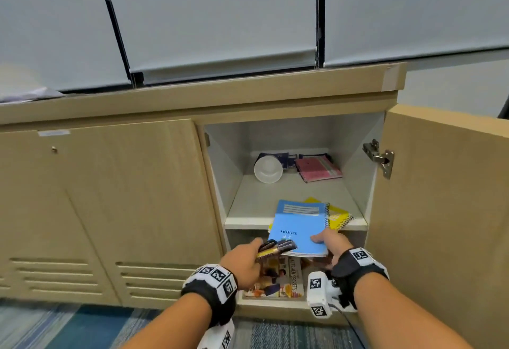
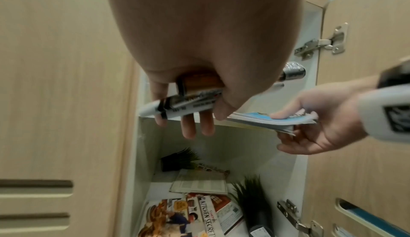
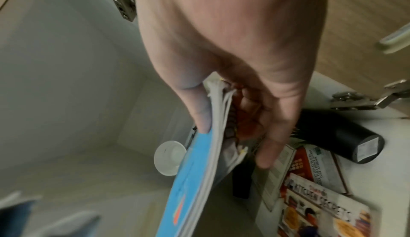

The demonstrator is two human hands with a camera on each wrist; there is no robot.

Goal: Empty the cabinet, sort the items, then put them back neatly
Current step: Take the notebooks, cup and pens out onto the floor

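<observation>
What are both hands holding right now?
Left hand: closed around some markers.
Right hand: pinching a blue notebook.

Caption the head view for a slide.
Right hand pulls blue notebook off cabinet shelf; left hand holds markers.
</observation>
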